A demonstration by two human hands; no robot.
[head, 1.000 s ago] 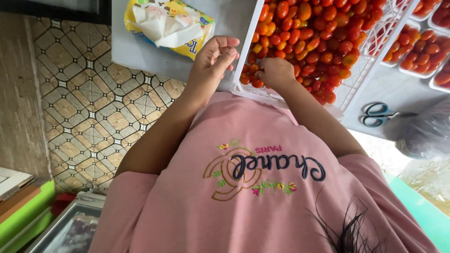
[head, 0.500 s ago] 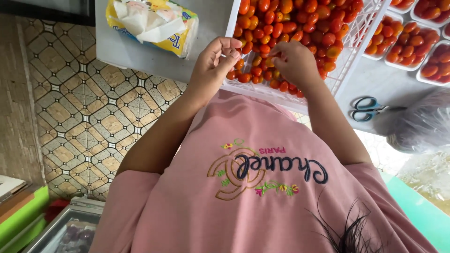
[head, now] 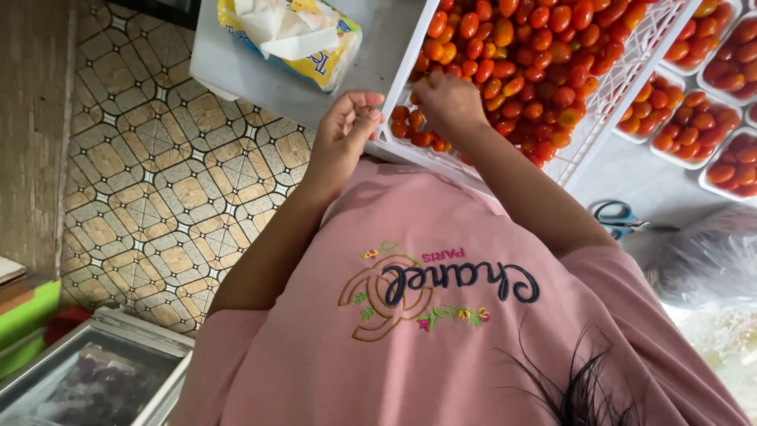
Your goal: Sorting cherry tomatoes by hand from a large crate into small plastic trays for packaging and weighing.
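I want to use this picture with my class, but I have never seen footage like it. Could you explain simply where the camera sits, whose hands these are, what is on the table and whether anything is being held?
The camera is worn on a person's head and looks straight down, so you see their own pink shirt, arms and hands; no machine is involved. The left hand rests at the near corner of a white crate, fingers curled; whether it holds anything cannot be seen. The right hand reaches into the crate among the small red and orange tomatoes; its fingers are hidden, so its grip is unclear too. On the grey table lie a yellow tissue pack, small trays of tomatoes, blue-handled scissors and a clear plastic bag. A patterned tile floor shows to one side.
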